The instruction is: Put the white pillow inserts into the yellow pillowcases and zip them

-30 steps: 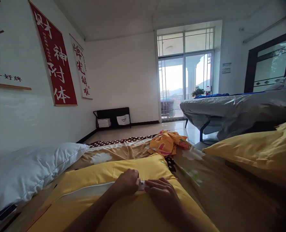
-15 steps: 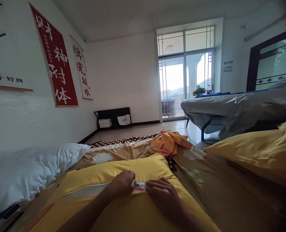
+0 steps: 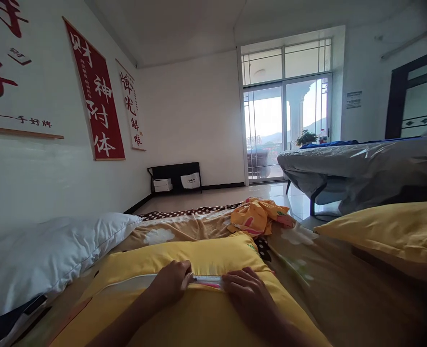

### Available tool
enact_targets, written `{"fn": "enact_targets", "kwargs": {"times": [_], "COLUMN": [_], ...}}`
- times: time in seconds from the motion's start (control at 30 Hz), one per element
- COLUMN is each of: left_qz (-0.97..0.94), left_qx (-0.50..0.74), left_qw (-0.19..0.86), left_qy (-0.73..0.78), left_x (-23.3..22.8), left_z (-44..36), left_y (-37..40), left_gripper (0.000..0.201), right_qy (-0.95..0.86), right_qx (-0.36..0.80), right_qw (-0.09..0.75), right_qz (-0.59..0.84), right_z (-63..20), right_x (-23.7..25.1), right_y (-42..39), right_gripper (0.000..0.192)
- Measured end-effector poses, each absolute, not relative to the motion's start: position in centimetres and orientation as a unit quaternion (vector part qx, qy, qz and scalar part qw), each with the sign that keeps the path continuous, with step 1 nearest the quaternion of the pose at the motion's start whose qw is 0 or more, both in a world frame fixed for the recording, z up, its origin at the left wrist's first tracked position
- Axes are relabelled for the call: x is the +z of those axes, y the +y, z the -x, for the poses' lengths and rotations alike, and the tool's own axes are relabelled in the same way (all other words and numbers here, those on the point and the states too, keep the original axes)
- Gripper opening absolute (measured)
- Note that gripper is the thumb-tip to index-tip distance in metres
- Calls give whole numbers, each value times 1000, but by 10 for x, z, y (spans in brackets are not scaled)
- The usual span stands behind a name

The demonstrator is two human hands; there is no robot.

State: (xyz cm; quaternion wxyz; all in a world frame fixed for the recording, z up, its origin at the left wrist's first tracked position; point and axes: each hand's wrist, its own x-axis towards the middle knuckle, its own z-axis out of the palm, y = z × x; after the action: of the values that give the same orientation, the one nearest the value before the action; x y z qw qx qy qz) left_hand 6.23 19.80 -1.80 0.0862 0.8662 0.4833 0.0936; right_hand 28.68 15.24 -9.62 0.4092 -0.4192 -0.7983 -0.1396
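A yellow pillowcase [image 3: 144, 318] with a pillow inside lies in front of me, its long white zipper [image 3: 208, 278] facing up. My left hand [image 3: 172, 281] is closed in a pinch on the zipper; the pull itself is hidden by the fingers. To the left of it the seam gapes and pale fabric shows. At the right end of the zipper, my right hand [image 3: 247, 291] presses its bent fingers together on the pillowcase edge, its thumb out of sight. Between the hands a stretch of zipper and a pinkish patch are visible.
A white pillow [image 3: 54, 255] lies at left, and another yellow pillow [image 3: 386, 231] at right. Crumpled orange fabric [image 3: 252, 217] sits beyond, on the brown patterned blanket [image 3: 307, 284]. A plastic-covered table [image 3: 343, 161] stands at the back right.
My left hand has slid left along the zipper, widening the gap between the hands. The right hand holds its place on the pillowcase. The view has turned slightly left.
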Motion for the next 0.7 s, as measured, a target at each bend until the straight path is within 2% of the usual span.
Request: {"fn": "enact_targets", "kwargs": {"times": [0.17, 0.3, 0.37, 0.53, 0.7], "left_qz": [-869, -871, -874, -878, -876], "left_qx": [141, 122, 108, 97, 109], "left_qw": [110, 96, 94, 105, 101], "left_qy": [462, 466, 464, 457, 458], "left_x": [-20, -12, -10, -15, -20], "left_z": [-60, -60, -59, -53, -46], "left_y": [197, 199, 200, 201, 201], "left_gripper": [19, 17, 17, 18, 20], "right_qy": [-798, -815, -815, -829, -819], "right_qx": [-90, -27, -24, -107, -200], "right_qw": [390, 381, 392, 411, 421], "right_qz": [451, 435, 427, 365, 334], "right_z": [-245, -208, -200, -203, -204], "right_x": [-89, -88, -92, -104, -105], "right_y": [156, 160, 163, 166, 165], "right_gripper": [22, 34, 27, 15, 20]}}
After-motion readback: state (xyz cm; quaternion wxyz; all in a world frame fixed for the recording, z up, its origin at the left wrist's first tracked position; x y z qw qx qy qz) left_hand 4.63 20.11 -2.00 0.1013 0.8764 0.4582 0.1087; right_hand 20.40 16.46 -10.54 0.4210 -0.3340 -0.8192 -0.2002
